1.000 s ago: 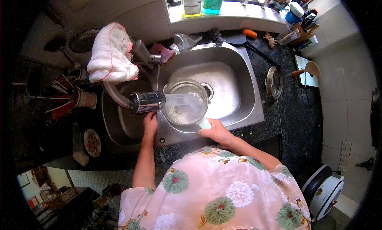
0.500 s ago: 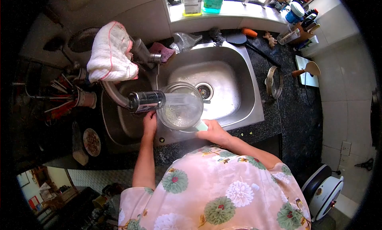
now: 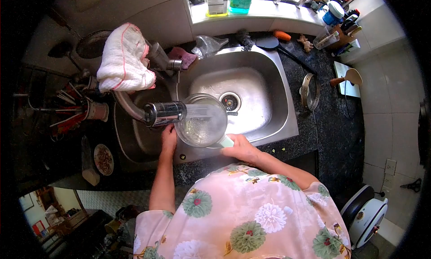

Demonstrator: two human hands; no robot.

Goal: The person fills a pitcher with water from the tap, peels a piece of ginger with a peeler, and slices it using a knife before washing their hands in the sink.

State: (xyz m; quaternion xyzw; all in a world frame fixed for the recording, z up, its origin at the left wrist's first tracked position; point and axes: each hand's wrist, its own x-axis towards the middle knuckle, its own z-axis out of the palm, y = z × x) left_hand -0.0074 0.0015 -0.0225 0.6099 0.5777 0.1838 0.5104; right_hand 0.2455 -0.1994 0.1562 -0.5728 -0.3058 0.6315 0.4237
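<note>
My right hand (image 3: 240, 148) is closed around the pale green handle of a clear, round pot (image 3: 204, 135). The pot is over the front left part of the right basin, below the chrome faucet head (image 3: 166, 114), and a broad stream of water (image 3: 204, 110) runs into it. Clear water with bubbles shows inside. Beside the pot's left edge, my left hand (image 3: 169, 140) rests by the strip between the two basins. Its fingertips are mostly hidden under the faucet head, so I cannot tell whether they grip anything.
The steel sink (image 3: 287, 120) has a drain (image 3: 230, 103) in its right basin. A white cloth (image 3: 125, 59) covers the faucet's neck. Behind lie a pink sponge (image 3: 183, 57), a black spatula (image 3: 268, 43) and a carrot (image 3: 282, 35). A ring-shaped strainer (image 3: 306, 92) stands at right.
The pot has shifted very slightly to the left under the running water. Both hands stay in nearly the same place.
</note>
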